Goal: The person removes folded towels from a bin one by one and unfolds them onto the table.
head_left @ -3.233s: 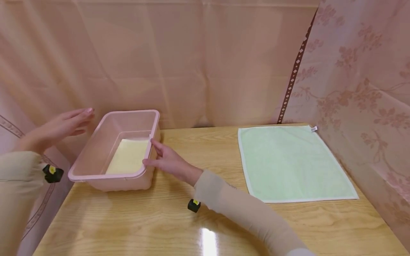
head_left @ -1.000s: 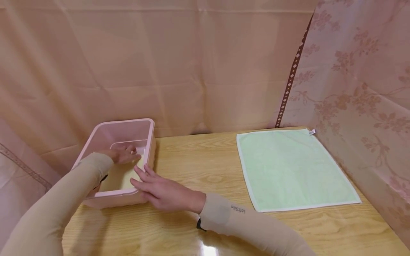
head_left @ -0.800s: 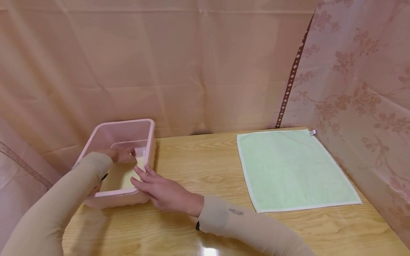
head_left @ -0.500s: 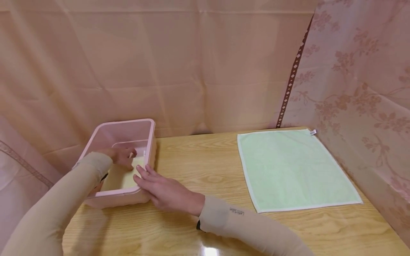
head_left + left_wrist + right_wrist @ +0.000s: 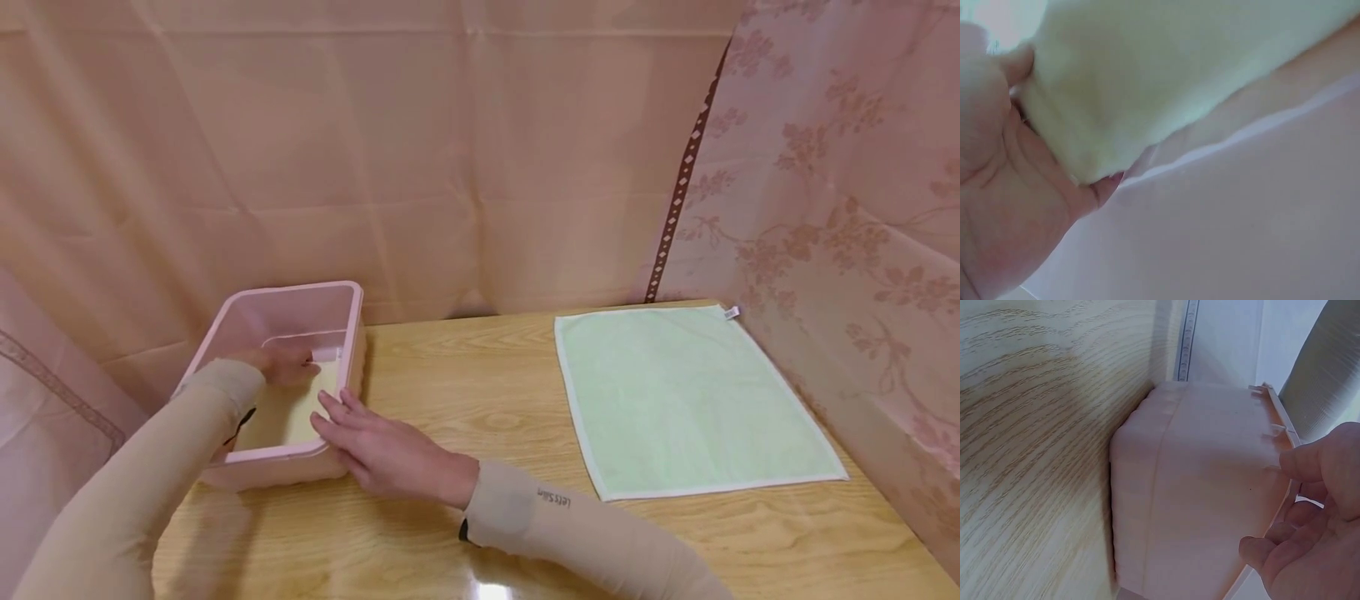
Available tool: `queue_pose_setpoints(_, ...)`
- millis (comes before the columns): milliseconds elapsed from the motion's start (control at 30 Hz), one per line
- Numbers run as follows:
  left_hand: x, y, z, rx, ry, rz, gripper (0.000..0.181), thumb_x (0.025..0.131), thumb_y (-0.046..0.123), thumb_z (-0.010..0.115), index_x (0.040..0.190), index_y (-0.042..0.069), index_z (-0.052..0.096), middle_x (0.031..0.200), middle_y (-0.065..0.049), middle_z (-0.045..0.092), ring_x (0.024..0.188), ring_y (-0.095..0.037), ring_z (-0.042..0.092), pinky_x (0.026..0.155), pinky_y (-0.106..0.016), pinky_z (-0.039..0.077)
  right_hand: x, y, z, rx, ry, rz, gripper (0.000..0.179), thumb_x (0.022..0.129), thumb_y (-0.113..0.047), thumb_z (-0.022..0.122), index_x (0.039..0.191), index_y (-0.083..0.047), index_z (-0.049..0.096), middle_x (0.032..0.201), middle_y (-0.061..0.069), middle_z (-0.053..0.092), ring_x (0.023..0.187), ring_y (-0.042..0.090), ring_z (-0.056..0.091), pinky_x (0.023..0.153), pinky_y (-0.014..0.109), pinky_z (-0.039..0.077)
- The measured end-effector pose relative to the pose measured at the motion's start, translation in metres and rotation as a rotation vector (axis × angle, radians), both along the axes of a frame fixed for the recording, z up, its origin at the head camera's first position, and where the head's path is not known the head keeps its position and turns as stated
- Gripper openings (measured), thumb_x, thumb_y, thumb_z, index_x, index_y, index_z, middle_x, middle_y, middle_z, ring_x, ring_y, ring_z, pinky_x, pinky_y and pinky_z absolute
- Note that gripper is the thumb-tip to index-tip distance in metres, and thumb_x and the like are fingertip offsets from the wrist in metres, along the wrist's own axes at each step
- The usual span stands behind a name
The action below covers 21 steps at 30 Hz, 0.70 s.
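A pink plastic basin (image 5: pixel 281 468) stands at the left of the table. Inside it lies a folded pale yellow towel (image 5: pixel 300 425), with a small white tag at its far right. My left hand (image 5: pixel 281 367) reaches into the basin. In the left wrist view its thumb lies along the top edge of the towel (image 5: pixel 1147 69) and its fingers go under, so it grips that end. My right hand (image 5: pixel 393 454) holds the basin's right rim, some fingers over the edge. In the right wrist view its thumb rests against the outer wall (image 5: pixel 1204 481).
A light green towel (image 5: pixel 697 400) with a white border lies spread flat on the right of the wooden table (image 5: pixel 465 358). Pink curtains (image 5: pixel 420 167) hang right behind the table and along both sides. The basin's far end is close to the back curtain.
Since the oldest frame my left hand has moved from left of the basin down into it. Recently its fingers shifted at the towel. My right hand keeps to the rim, with its fingers now over it.
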<state>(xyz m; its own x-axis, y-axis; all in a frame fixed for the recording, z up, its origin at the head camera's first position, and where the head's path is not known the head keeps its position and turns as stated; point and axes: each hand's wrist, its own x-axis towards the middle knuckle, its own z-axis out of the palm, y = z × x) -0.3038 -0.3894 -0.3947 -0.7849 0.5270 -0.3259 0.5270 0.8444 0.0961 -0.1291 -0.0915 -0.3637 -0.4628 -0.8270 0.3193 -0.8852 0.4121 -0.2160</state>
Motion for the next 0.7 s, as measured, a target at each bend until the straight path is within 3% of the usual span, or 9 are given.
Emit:
queue_pose_setpoints(67, 0.000, -0.001, -0.001, 0.041, 0.012, 0.043, 0.026, 0.105, 0.024, 0.050, 0.094, 0.002, 0.059, 0.080, -0.005, 0.059, 0.075, -0.022, 0.056, 0.073, -0.042, 0.048, 0.000, 0.000, -0.001, 0.003, 0.006, 0.004, 0.047, 0.108, -0.018, 0.049, 0.152, -0.005, 0.045, 0.161, 0.017, 0.030, 0.149, 0.031, 0.027, 0.117, 0.028, 0.019)
queue_pose_setpoints(133, 0.003, 0.000, 0.002, 0.067, 0.012, 0.084, 0.027, 0.107, 0.023, 0.046, 0.102, -0.003, 0.055, 0.089, -0.016, 0.061, 0.085, -0.032, 0.060, 0.082, -0.048, 0.048, 0.000, -0.001, -0.001, 0.003, 0.011, 0.006, 0.047, 0.108, -0.018, 0.049, 0.152, -0.004, 0.044, 0.162, 0.017, 0.030, 0.149, 0.032, 0.027, 0.117, 0.028, 0.019)
queue_pose_setpoints(233, 0.011, 0.007, 0.015, 0.068, 0.004, 0.160, 0.037, 0.108, 0.026, 0.041, 0.117, -0.008, 0.052, 0.112, -0.033, 0.062, 0.109, -0.048, 0.059, 0.098, -0.057, 0.044, 0.000, -0.001, -0.002, -0.002, 0.017, 0.006, 0.047, 0.108, -0.018, 0.049, 0.153, -0.003, 0.043, 0.162, 0.017, 0.029, 0.149, 0.032, 0.027, 0.117, 0.028, 0.019)
queue_pose_setpoints(333, 0.020, 0.015, 0.028, 0.052, -0.006, 0.222, 0.051, 0.110, 0.035, 0.035, 0.133, -0.009, 0.046, 0.132, -0.041, 0.051, 0.124, -0.055, 0.050, 0.107, -0.061, 0.037, 0.001, -0.001, -0.002, -0.007, 0.008, 0.007, 0.049, 0.108, -0.018, 0.050, 0.153, -0.004, 0.042, 0.162, 0.018, 0.028, 0.149, 0.031, 0.026, 0.116, 0.028, 0.022)
queue_pose_setpoints(400, 0.021, 0.017, 0.032, 0.041, 0.021, 0.252, 0.055, 0.110, 0.042, 0.032, 0.129, -0.006, 0.050, 0.128, -0.040, 0.054, 0.120, -0.053, 0.054, 0.104, -0.060, 0.040, 0.000, -0.001, -0.003, -0.003, 0.003, 0.006, 0.049, 0.108, -0.019, 0.050, 0.154, -0.004, 0.042, 0.162, 0.018, 0.028, 0.149, 0.031, 0.025, 0.116, 0.027, 0.023)
queue_pose_setpoints(533, 0.021, 0.018, 0.032, 0.066, 0.108, 0.283, 0.055, 0.107, 0.054, 0.037, 0.103, 0.001, 0.053, 0.101, -0.033, 0.065, 0.099, -0.046, 0.066, 0.093, -0.058, 0.048, 0.000, -0.001, -0.002, 0.004, -0.003, 0.010, 0.051, 0.107, -0.018, 0.052, 0.154, -0.004, 0.041, 0.163, 0.018, 0.027, 0.150, 0.031, 0.024, 0.116, 0.027, 0.022)
queue_pose_setpoints(700, 0.019, 0.019, 0.033, 0.091, 0.230, 0.240, 0.054, 0.106, 0.050, 0.046, 0.107, -0.001, 0.061, 0.096, -0.028, 0.069, 0.093, -0.046, 0.069, 0.085, -0.059, 0.051, -0.001, -0.001, -0.004, 0.002, -0.016, 0.009, 0.052, 0.106, -0.018, 0.054, 0.155, -0.005, 0.040, 0.163, 0.018, 0.026, 0.150, 0.031, 0.022, 0.116, 0.027, 0.022)
